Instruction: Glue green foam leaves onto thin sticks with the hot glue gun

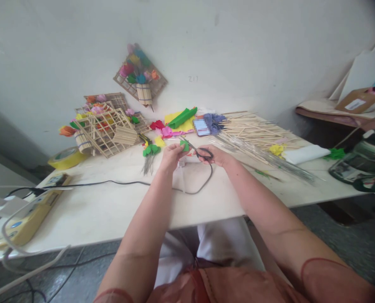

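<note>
Between the fingertips of my left hand (172,155) is a small piece of green paper (184,145). My right hand (215,156) holds black-handled scissors (206,154), whose blades reach left to the green paper. A white item with a cord lies on the table just under my hands, partly covered by them. Left of my left hand are green paper pieces on thin wires (150,155). Behind my hands lie a roll of green paper (182,118), yellow paper (174,129) and pink scraps (167,133).
Stick lattices with paper flowers (105,130) stand at the back left, by yellow tape (67,158). A power strip (32,212) and black cable (108,182) lie left. Wooden sticks (253,130), wires (288,167) and a large dark jar (360,162) are at the right.
</note>
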Demonstrator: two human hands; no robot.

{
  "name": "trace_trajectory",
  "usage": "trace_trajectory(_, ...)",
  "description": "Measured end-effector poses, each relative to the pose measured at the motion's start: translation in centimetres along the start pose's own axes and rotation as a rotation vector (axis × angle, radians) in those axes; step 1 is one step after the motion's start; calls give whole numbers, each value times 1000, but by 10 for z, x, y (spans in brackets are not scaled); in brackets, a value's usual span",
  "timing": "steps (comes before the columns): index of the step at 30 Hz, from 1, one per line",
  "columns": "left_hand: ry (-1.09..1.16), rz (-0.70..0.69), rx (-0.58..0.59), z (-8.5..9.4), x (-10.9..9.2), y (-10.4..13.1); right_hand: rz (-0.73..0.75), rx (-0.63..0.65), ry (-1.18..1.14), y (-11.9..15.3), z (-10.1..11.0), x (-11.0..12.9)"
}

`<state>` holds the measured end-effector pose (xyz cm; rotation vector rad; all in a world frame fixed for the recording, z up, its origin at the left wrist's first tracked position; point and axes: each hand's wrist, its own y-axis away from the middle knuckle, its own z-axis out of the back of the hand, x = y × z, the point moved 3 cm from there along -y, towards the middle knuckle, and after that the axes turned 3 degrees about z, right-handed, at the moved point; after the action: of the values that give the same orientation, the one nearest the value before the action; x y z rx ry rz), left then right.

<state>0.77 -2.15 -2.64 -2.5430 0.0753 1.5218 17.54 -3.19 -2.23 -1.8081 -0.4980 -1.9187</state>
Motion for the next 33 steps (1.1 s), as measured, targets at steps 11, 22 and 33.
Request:
trace_trajectory(11, 4, -6, 6, 3, 0, -1, -13, -77, -45, 2, -7, 8)
trace_trajectory(22, 26, -18, -24, 6, 0, -3, -43, -83, -17, 2, -6, 8)
trace_trajectory(33, 36, -31, -51, 7, -1, -3, -42, -62, -8, 0, -4, 5)
